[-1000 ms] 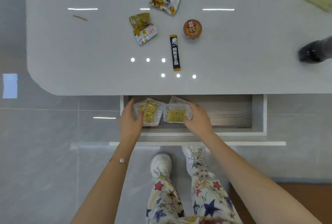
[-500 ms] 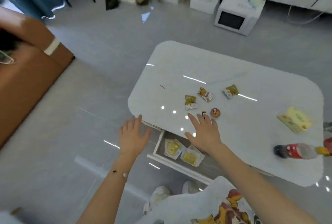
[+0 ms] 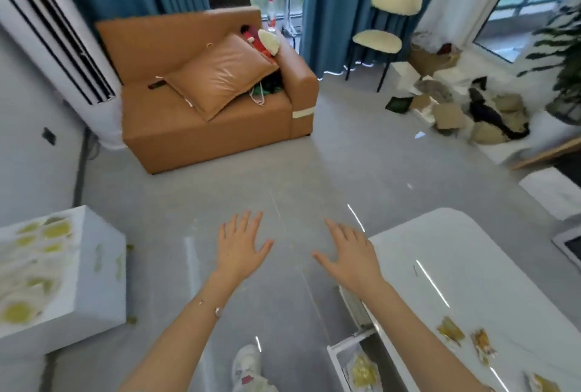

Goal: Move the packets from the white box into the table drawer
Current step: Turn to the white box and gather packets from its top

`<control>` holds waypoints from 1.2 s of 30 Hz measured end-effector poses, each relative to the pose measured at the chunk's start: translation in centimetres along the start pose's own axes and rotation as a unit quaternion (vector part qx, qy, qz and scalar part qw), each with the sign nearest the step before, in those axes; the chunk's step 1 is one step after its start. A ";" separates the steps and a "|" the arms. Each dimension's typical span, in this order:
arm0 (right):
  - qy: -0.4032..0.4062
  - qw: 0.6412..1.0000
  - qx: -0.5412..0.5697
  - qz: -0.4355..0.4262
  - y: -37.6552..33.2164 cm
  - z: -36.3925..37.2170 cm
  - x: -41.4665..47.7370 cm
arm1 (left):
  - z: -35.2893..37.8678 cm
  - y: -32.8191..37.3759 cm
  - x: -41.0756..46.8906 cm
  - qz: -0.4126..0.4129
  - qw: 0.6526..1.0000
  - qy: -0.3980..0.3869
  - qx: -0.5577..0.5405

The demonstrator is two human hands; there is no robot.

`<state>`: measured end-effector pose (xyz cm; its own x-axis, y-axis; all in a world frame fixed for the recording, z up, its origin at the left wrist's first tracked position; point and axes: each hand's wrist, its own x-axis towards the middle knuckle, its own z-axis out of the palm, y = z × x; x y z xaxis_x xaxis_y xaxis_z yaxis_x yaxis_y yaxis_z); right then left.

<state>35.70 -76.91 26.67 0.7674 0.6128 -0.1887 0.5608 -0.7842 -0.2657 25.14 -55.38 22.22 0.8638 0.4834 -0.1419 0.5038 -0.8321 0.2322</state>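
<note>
Both hands hang over the floor with fingers spread and holding nothing, the left hand (image 3: 240, 247) toward the white box (image 3: 78, 281) of yellow packets (image 3: 19, 311), the right hand (image 3: 350, 255) beside the table (image 3: 471, 266); one packet (image 3: 363, 371) lies in the open drawer (image 3: 338, 360).

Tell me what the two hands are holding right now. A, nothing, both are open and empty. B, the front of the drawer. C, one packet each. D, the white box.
A: the left hand and the right hand have their fingers spread and hold nothing, in the air between the white box and the open drawer.
</note>
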 end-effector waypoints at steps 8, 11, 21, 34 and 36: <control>-0.016 0.992 -0.030 -0.121 -18.2 1.0 15.4 | -6.5 -19.4 3.2 -0.169 0.984 0.055 -0.034; -0.033 0.987 -0.031 -0.157 -24.1 1.2 20.0 | -8.1 -24.8 4.3 -0.219 0.973 0.068 -0.034; -0.068 0.950 -0.052 -0.301 -38.9 4.5 32.9 | -10.1 -36.7 5.4 -0.385 0.916 0.097 -0.058; -0.151 0.837 -0.115 -0.513 -57.1 8.3 46.9 | -11.3 -45.8 8.8 -0.635 0.734 0.189 -0.150; -0.161 0.816 -0.127 -0.540 -59.9 9.0 47.6 | -11.2 -46.4 8.3 -0.663 0.702 0.207 -0.160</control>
<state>35.89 0.07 25.13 -0.3155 0.9221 -0.2241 0.9342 0.2604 -0.2438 9.02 -9.67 21.08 -0.4709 0.8675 -0.1604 0.7846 0.4950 0.3733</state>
